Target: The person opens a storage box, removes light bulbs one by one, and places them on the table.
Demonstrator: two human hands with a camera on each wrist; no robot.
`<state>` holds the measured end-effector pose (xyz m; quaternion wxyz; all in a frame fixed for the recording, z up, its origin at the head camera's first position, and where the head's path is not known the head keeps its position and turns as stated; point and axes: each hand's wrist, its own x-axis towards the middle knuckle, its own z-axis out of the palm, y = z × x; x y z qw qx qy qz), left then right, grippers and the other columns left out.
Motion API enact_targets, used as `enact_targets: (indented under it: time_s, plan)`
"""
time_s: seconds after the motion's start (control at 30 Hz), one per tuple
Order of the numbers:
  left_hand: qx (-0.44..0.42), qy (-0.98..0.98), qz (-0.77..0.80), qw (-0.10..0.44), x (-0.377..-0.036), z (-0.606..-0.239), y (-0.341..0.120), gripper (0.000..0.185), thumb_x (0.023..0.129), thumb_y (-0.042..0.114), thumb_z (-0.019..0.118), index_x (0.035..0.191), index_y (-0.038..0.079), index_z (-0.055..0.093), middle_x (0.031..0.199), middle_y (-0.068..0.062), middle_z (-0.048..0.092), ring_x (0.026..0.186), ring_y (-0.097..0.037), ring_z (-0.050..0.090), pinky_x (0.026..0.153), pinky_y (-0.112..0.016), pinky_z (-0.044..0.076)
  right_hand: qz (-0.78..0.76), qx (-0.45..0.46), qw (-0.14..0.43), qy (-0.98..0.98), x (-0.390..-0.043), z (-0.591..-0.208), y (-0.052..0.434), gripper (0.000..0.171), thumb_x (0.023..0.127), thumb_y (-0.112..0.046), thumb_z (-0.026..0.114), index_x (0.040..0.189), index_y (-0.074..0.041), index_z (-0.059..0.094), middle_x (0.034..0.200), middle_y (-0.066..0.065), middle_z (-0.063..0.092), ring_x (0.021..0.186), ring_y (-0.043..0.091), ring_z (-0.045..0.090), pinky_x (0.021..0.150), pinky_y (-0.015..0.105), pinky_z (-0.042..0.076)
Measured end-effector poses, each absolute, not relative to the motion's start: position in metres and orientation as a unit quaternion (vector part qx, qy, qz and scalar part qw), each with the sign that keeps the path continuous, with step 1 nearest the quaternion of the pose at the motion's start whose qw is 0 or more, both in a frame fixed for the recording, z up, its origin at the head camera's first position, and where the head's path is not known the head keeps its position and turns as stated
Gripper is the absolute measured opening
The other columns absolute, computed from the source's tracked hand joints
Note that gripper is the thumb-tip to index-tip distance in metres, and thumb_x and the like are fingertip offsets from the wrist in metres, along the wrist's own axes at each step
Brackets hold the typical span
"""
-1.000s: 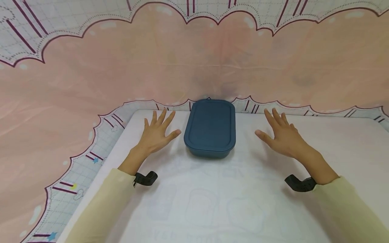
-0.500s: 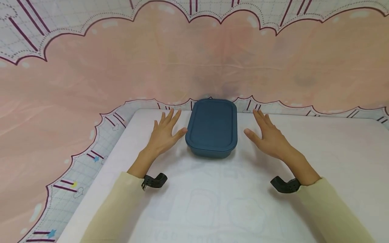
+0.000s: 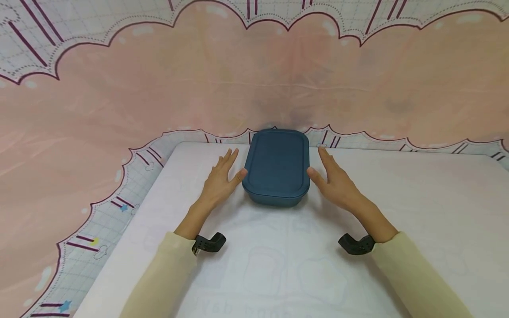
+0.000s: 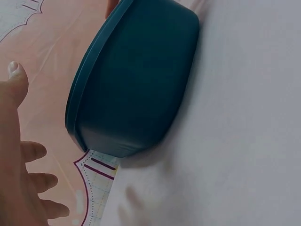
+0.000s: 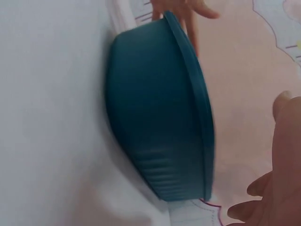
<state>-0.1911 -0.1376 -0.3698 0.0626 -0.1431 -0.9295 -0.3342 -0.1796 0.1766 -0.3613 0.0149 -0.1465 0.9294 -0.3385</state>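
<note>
A dark blue rectangular lidded box with rounded corners lies near the far edge of the white table. On its left side is my left hand, fingers extended and thumb at the lid's edge. My right hand flanks the other side, its thumb overlapping the lid's right edge in the head view. Both wrist views show a gap between the hand and the box; neither hand grips it. In the right wrist view the box shows ridges low on its wall, and the left hand's fingers appear behind it.
The white tabletop stretches toward me and to the right. Behind it hangs a pink cloth with a scalloped, striped border, which also runs down the left side. Each wrist carries a black camera mount, on the left and right.
Both hands have moved inward toward the box, the left going right and the right going left. The fingers have turned more edge-on. The box has stayed in place.
</note>
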Motion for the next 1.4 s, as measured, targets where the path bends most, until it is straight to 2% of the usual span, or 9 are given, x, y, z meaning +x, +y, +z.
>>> enact_targets:
  time_s: [0.13, 0.23, 0.37, 0.47, 0.63, 0.77, 1.07, 1.23, 1.4]
  plan:
    - [-0.119, -0.918, -0.375, 0.051, -0.189, -0.374, -0.133, 0.111, 0.072, 0.088, 0.022, 0.153, 0.011, 0.024, 0.156, -0.012, 0.023, 0.141, -0.039, 0.019, 0.108, -0.062, 0.014, -0.367, -0.146, 0.023, 0.918, -0.179, -0.368, 0.168, 0.083, 0.098, -0.06, 0.031, 0.154, -0.008, 0.001, 0.159, 0.014, 0.002, 0.144, 0.033, 0.003, 0.112, 0.055, 0.009]
    - [-0.103, -0.906, -0.407, 0.043, -0.187, -0.376, -0.128, 0.105, 0.078, 0.083, 0.029, 0.153, 0.011, 0.021, 0.155, -0.013, 0.025, 0.14, -0.036, 0.022, 0.11, -0.056, 0.018, -0.391, -0.146, 0.025, 0.908, -0.178, -0.373, 0.162, 0.081, 0.099, -0.057, 0.03, 0.153, -0.003, 0.001, 0.159, 0.015, 0.003, 0.144, 0.032, 0.005, 0.113, 0.051, 0.009]
    - [-0.086, -0.888, -0.451, 0.029, -0.186, -0.38, -0.124, 0.08, 0.094, 0.057, 0.047, 0.153, 0.009, 0.02, 0.154, -0.014, 0.026, 0.141, -0.031, 0.023, 0.112, -0.046, 0.021, -0.407, -0.142, 0.03, 0.902, -0.178, -0.377, 0.153, 0.081, 0.1, -0.056, 0.027, 0.152, 0.001, 0.001, 0.158, 0.018, 0.005, 0.144, 0.032, 0.006, 0.113, 0.049, 0.01]
    - [-0.083, -0.88, -0.468, 0.014, -0.186, -0.382, -0.121, 0.075, 0.096, 0.042, 0.054, 0.153, 0.006, 0.02, 0.154, -0.014, 0.025, 0.141, -0.03, 0.022, 0.112, -0.045, 0.02, -0.406, -0.138, 0.029, 0.903, -0.178, -0.379, 0.149, 0.082, 0.1, -0.057, 0.025, 0.151, 0.002, 0.0, 0.157, 0.02, 0.006, 0.144, 0.032, 0.007, 0.114, 0.048, 0.01]
    - [-0.083, -0.877, -0.473, -0.004, -0.186, -0.386, -0.118, 0.075, 0.096, 0.04, 0.055, 0.152, 0.006, 0.021, 0.155, -0.014, 0.025, 0.14, -0.032, 0.025, 0.111, -0.047, 0.022, -0.397, -0.115, 0.025, 0.91, -0.178, -0.381, 0.149, 0.085, 0.099, -0.059, 0.026, 0.151, 0.002, -0.002, 0.157, 0.021, 0.006, 0.143, 0.033, 0.008, 0.113, 0.049, 0.011]
    - [-0.082, -0.872, -0.483, -0.006, -0.184, -0.387, -0.116, 0.07, 0.097, 0.038, 0.055, 0.152, 0.007, 0.026, 0.154, -0.013, 0.027, 0.139, -0.033, 0.028, 0.111, -0.047, 0.024, -0.402, -0.128, 0.025, 0.906, -0.178, -0.385, 0.148, 0.081, 0.1, -0.056, 0.028, 0.152, 0.001, 0.003, 0.157, 0.02, 0.011, 0.143, 0.034, 0.013, 0.112, 0.051, 0.016]
    - [-0.099, -0.861, -0.499, 0.009, -0.185, -0.387, -0.112, 0.068, 0.096, 0.034, 0.058, 0.149, 0.002, 0.03, 0.149, -0.016, 0.034, 0.139, -0.028, 0.028, 0.111, -0.043, 0.023, -0.363, -0.111, 0.057, 0.924, -0.179, -0.385, 0.148, 0.084, 0.098, -0.061, 0.021, 0.151, 0.003, 0.012, 0.155, 0.026, 0.004, 0.142, 0.04, 0.005, 0.108, 0.061, 0.015]
    - [-0.104, -0.858, -0.502, 0.035, -0.184, -0.388, -0.11, 0.066, 0.096, 0.031, 0.058, 0.148, 0.0, 0.031, 0.148, -0.016, 0.036, 0.138, -0.027, 0.03, 0.111, -0.04, 0.024, -0.349, -0.119, 0.059, 0.928, -0.179, -0.384, 0.148, 0.085, 0.098, -0.062, 0.021, 0.152, 0.002, 0.006, 0.156, 0.025, 0.001, 0.142, 0.041, 0.004, 0.108, 0.062, 0.015]
    - [-0.121, -0.846, -0.513, 0.074, -0.185, -0.385, -0.107, 0.064, 0.096, 0.027, 0.058, 0.147, -0.001, 0.031, 0.149, -0.016, 0.036, 0.138, -0.025, 0.03, 0.112, -0.036, 0.024, -0.388, -0.132, 0.043, 0.911, -0.179, -0.382, 0.145, 0.084, 0.1, -0.057, 0.024, 0.15, 0.004, -0.004, 0.156, 0.024, 0.001, 0.143, 0.036, 0.007, 0.111, 0.053, 0.014]
